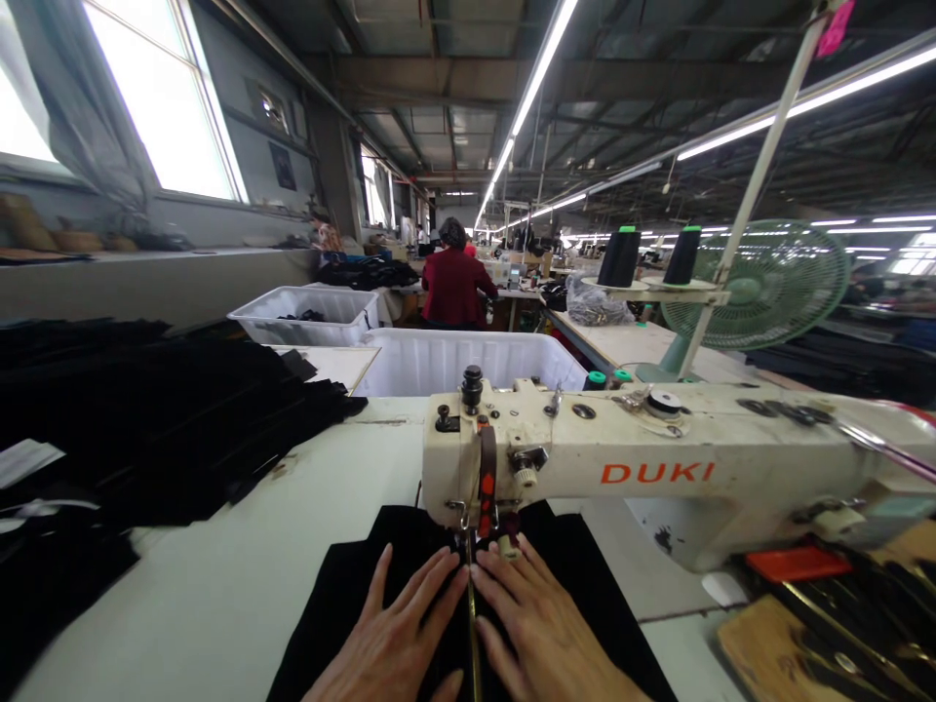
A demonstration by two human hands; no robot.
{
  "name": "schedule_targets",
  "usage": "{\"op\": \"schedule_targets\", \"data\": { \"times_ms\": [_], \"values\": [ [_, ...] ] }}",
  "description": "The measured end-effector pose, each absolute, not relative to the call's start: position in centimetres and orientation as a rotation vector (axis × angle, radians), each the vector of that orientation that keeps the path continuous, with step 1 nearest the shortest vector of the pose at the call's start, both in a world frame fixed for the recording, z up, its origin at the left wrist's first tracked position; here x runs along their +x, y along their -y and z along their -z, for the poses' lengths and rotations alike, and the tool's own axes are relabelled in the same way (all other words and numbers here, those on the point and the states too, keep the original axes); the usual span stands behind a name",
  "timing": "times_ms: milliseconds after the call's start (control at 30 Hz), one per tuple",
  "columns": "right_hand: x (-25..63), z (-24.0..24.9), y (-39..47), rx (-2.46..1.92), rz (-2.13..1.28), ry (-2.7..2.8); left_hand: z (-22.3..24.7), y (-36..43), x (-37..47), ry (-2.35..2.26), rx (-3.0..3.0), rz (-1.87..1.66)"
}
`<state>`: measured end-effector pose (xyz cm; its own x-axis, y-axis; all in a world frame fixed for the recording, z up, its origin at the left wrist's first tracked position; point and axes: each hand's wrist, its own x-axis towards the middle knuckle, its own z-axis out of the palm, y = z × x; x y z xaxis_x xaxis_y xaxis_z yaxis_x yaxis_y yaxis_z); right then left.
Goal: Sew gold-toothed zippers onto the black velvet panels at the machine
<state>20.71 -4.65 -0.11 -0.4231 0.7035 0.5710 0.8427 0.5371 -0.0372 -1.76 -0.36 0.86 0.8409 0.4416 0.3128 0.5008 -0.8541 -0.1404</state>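
My left hand [399, 634] and my right hand [545, 634] lie flat, fingers spread, on a piece of black fabric [343, 595] at the near edge of the white sewing table [241, 575]. The fingertips of both hands meet just in front of the needle area of a cream DUKI sewing machine [658, 468]. A thin seam line runs between the two hands toward the needle. Neither hand grips the cloth; both press it down.
A heap of black fabric pieces [146, 419] covers the table's left side. White plastic bins [453, 361] stand behind the machine. A green fan [767, 288] and two dark thread cones [621, 258] sit at the right. A person in red [454, 283] sits ahead, back turned.
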Motion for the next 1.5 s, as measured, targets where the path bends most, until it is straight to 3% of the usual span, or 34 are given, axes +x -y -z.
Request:
{"op": "schedule_targets", "data": {
  "times_ms": [733, 933, 1100, 1233, 1333, 1500],
  "values": [
    [20.5, 0.6, 4.1, -1.276, 0.296, 2.192, -1.4, -0.3, -2.0, 0.762, -2.885, 0.428],
    [20.4, -0.3, 4.0, -1.389, 0.138, 2.255, -0.6, -1.2, -2.0, 0.829, -3.006, 0.366],
    [20.1, -1.3, 7.8, -1.441, -0.157, 2.215, -1.5, 3.8, -2.7, 0.843, -3.077, 0.321],
    [19.6, -1.4, 12.7, -1.378, -0.391, 2.157, -1.2, 9.1, -4.4, 0.750, -3.084, 0.532],
    [19.3, -1.5, 14.6, -1.329, -0.414, 2.228, 0.3, 10.2, -5.9, 0.854, -3.034, 0.681],
    [19.4, -1.9, 15.0, -1.260, -0.366, 2.346, 1.6, 9.2, -6.9, 0.940, -3.068, 0.606]
  ]
}}
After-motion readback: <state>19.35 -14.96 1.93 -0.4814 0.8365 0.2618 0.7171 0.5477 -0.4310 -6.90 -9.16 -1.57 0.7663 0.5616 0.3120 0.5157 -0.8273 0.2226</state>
